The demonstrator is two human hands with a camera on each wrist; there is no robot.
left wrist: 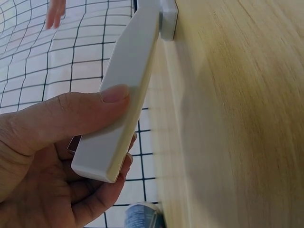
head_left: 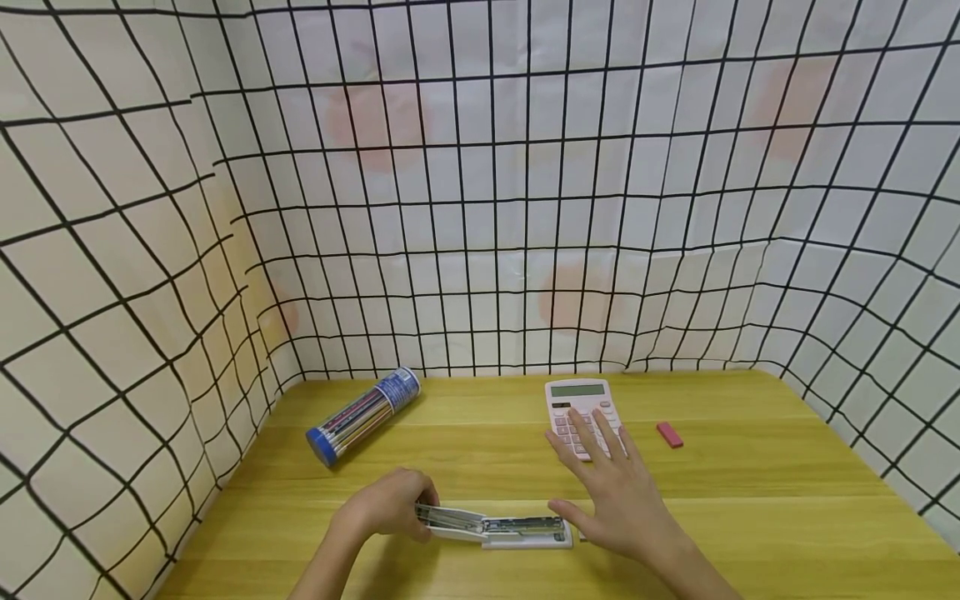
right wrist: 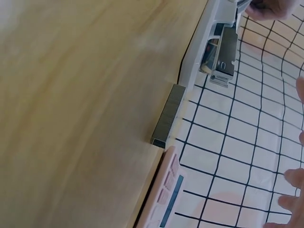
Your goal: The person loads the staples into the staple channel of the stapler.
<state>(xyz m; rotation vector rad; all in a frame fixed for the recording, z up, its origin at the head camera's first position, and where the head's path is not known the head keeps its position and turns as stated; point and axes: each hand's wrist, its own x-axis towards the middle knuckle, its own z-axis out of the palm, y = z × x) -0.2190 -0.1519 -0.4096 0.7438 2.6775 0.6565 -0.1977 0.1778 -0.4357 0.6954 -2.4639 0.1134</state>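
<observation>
A white stapler point(head_left: 527, 543) lies on the table, swung open with its metal magazine exposed. My left hand point(head_left: 396, 504) grips its raised top arm. In the left wrist view the thumb presses on the white cover point(left wrist: 116, 85), fingers curled beneath. My right hand point(head_left: 621, 500) hovers with fingers spread, partly covering the pink calculator point(head_left: 577, 392) in the head view. Nothing is held in it. On the table, a strip of staples point(right wrist: 169, 115) sits between the stapler's base and the calculator; the right hand mostly hides it in the head view.
At the back left lies a clear tube of pencils point(head_left: 363, 417) with blue ends. A small pink-red block point(head_left: 670, 434), perhaps an eraser, is to the right of the calculator. White cloth with a black grid point(head_left: 510, 225) encloses the wooden table point(head_left: 750, 517) at the back and sides.
</observation>
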